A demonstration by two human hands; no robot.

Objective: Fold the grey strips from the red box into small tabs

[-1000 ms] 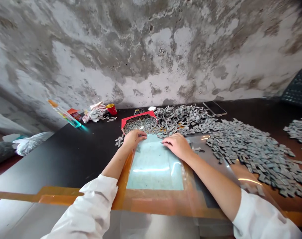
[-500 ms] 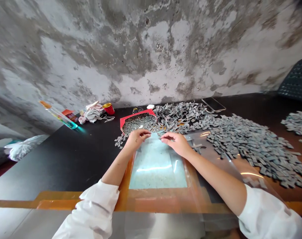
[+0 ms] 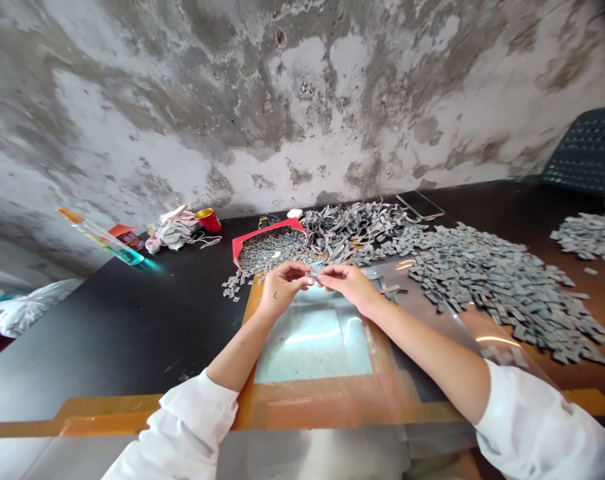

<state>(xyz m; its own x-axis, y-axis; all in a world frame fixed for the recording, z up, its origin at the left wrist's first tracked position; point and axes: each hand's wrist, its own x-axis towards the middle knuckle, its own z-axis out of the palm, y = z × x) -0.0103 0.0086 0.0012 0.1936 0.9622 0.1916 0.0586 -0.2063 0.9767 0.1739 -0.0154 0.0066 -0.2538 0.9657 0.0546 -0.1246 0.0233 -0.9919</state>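
My left hand (image 3: 282, 288) and my right hand (image 3: 351, 285) meet above the far end of a pale blue sheet (image 3: 312, 347) under clear plastic. Both are closed in a pinch, fingertips nearly touching, on a small grey piece (image 3: 313, 273) mostly covered by the fingers. Just behind my left hand lies a red-edged box (image 3: 237, 248) full of tiny grey pieces (image 3: 272, 247), some spilled at its left. Beside my right hand, a few loose grey strips (image 3: 395, 291) rest on the plastic.
Grey strips (image 3: 362, 223) heap up behind my hands. A wide pile of flat grey pieces (image 3: 492, 280) spreads to the right, with a dark crate (image 3: 585, 153) beyond. At left are a red cup (image 3: 208, 220), crumpled cloth (image 3: 175, 230) and a clear tube (image 3: 102, 239). The wall closes off the back.
My left hand has moved right and met my right hand, its fingers now on the small grey piece. The whole view has shifted slightly.
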